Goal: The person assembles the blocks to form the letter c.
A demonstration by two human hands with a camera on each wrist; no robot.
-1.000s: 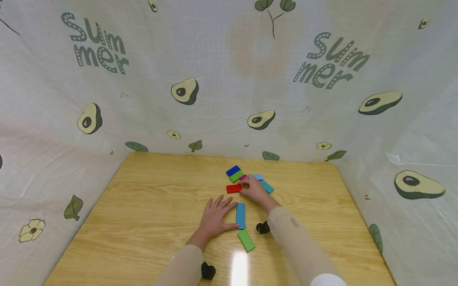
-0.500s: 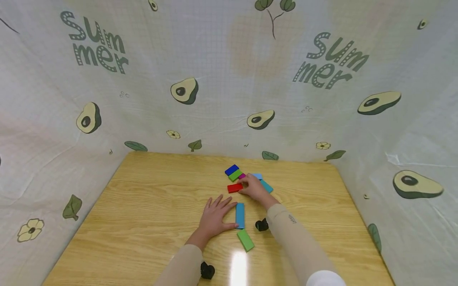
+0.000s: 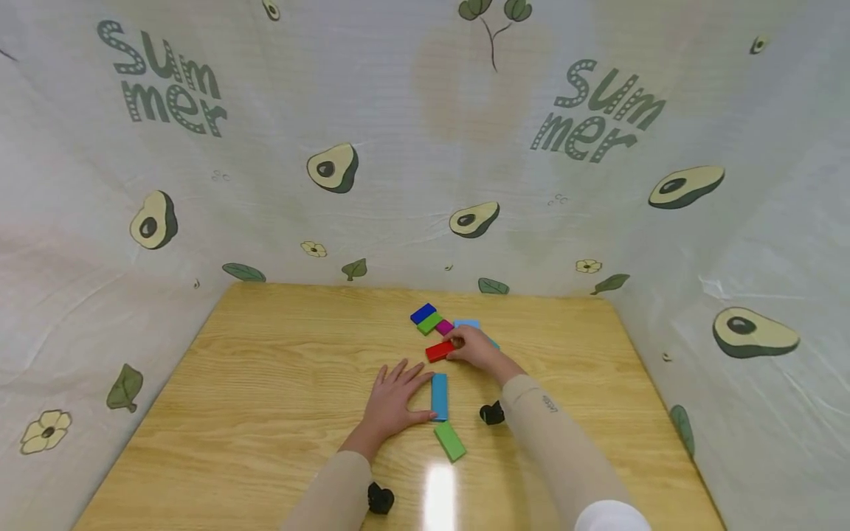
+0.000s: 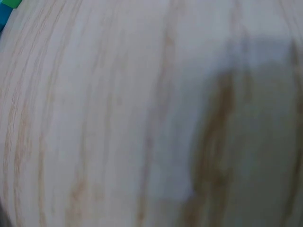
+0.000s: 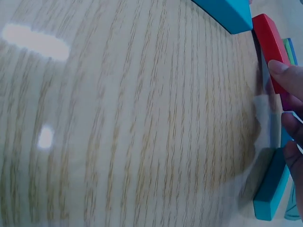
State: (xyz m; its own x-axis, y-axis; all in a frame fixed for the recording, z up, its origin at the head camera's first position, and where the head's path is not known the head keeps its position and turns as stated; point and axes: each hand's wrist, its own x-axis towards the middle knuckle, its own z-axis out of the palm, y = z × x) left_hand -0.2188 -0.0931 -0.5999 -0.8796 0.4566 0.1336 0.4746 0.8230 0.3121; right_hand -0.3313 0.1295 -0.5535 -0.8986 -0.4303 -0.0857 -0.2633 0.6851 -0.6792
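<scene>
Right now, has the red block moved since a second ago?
Yes: in the head view, the red block has shifted rightward and slightly nearer the camera, judged against the dark blue block.

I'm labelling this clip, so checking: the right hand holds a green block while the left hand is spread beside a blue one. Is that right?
Not quite, one colour is wrong: the right hand holds a red block, as the head and right wrist views show. The left hand is indeed spread beside a blue block.
</scene>
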